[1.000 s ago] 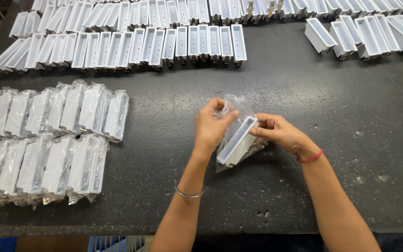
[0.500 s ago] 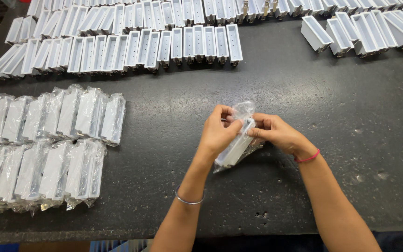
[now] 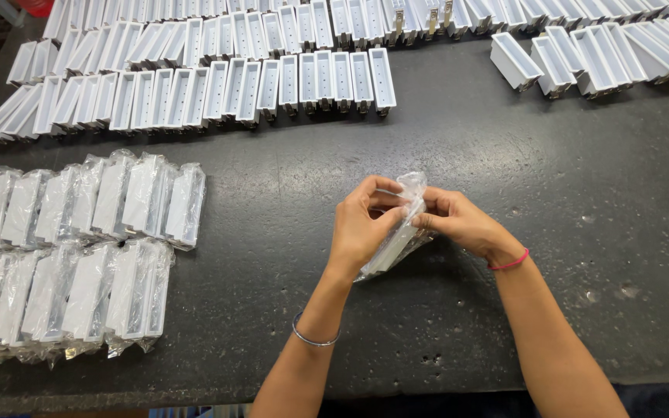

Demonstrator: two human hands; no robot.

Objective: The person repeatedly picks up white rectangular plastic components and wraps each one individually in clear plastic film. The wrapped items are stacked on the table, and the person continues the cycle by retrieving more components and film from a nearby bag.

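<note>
Head view shows a dark worktop (image 3: 505, 155) with bare white trays (image 3: 195, 85) rowed at the far edge and bagged trays (image 3: 79, 255) stacked left, sorted apart. At centre, left hand (image 3: 361, 228) and right hand (image 3: 458, 223) (fingertips together) clamp a white tray in its clear bag (image 3: 398, 236), raised just off the surface, seemingly so the film can be worked.

Dark worktable (image 3: 505, 155), scuffed, w/ pale specks. Far edge: rows of bare white oblong trays (image 3: 218, 89), open side up; more at far right (image 3: 582, 54). Left: two rows of clear-bagged trays (image 3: 79, 255), side by side.
</note>
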